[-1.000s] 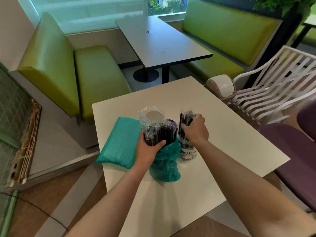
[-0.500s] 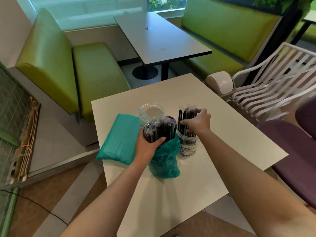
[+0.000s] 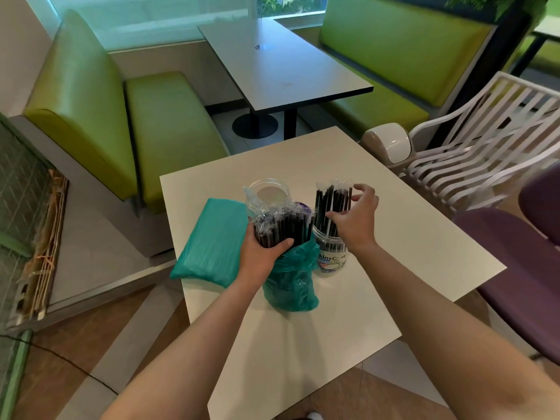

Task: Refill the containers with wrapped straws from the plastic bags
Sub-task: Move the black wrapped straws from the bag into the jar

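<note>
You are in the loading step: one batch of wrapped straws [image 3: 331,207] stands upright in the labelled clear jar [image 3: 328,256] on the table [image 3: 424,237], their tops well above its rim. Your right hand [image 3: 356,221] is beside that batch with fingers spread and loosely bent; the fingertips look to be touching the wrappers, but it grips nothing that I can make out. Your left hand [image 3: 262,253] is clamped round the bundle of straws [image 3: 281,225] sticking out of the open teal plastic bag [image 3: 291,283], which stands just beside the jar on its left.

Behind the bundle a second clear jar [image 3: 266,194] looks empty. A closed teal bag [image 3: 212,241] lies flat on the table to the left, touching or nearly touching your left wrist.

The next move, as I judge it, calls for your right hand to cross to the bundle and pinch off a fresh bunch while the left steadies the bag. Keep the bunch aligned so that it drops straight, and mind the loaded jar: it is top-heavy and could tip.
</note>
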Motion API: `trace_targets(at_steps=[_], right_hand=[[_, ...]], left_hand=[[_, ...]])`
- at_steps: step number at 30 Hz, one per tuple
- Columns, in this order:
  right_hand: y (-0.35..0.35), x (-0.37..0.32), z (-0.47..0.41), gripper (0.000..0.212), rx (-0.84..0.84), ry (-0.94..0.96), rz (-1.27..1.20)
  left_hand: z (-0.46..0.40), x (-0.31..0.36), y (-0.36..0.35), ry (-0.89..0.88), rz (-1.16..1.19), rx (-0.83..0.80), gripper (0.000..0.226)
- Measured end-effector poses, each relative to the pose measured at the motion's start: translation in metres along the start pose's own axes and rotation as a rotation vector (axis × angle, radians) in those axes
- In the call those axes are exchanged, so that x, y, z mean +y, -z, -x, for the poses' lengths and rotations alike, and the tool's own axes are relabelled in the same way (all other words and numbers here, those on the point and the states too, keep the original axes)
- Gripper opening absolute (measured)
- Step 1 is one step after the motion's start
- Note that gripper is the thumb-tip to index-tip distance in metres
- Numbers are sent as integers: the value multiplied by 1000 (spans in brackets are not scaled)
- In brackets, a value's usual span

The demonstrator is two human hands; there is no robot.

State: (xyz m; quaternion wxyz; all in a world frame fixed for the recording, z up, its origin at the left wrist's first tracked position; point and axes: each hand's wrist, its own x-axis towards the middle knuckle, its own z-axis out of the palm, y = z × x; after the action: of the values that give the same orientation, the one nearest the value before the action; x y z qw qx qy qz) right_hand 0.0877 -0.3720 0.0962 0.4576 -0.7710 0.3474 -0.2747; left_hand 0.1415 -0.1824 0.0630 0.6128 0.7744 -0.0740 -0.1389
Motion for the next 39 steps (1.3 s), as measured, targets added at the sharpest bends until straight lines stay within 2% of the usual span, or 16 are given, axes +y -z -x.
trace_targets(at_steps=[3,5,7,11,12,14,16,22,29,34,39], right_hand=[[2,-5,18,57,97,83,12],[-1,-7,34,43,64,121,7],[-8,-4,49,42,-88,96,-42],[-19,2,60,67,-387,4,-143],[-19,2,60,66,-442,9,-149],[-18,2,58,50,-503,21,-126],[-19,4,57,37,-493,15,-96],[-23,10,58,34,-423,63,48],[-22,11,55,19,-424,20,75],[-18,10,58,17,-469,-27,20],[-17,10,58,26,-482,-15,68]], left_hand=[[0,-1,1,6,-3,1,89],[0,-2,2,7,-2,9,90],[1,-2,3,-1,1,14,87],[7,1,5,-11,8,-12,79],[7,2,6,-12,13,-24,78],[9,1,7,-10,29,-41,75],[8,0,8,-3,43,-53,74],[9,1,10,-7,44,-130,77],[9,-6,13,-32,-114,-263,98],[8,-12,8,-55,-167,-186,97],[7,-14,4,-68,-126,-99,86]])
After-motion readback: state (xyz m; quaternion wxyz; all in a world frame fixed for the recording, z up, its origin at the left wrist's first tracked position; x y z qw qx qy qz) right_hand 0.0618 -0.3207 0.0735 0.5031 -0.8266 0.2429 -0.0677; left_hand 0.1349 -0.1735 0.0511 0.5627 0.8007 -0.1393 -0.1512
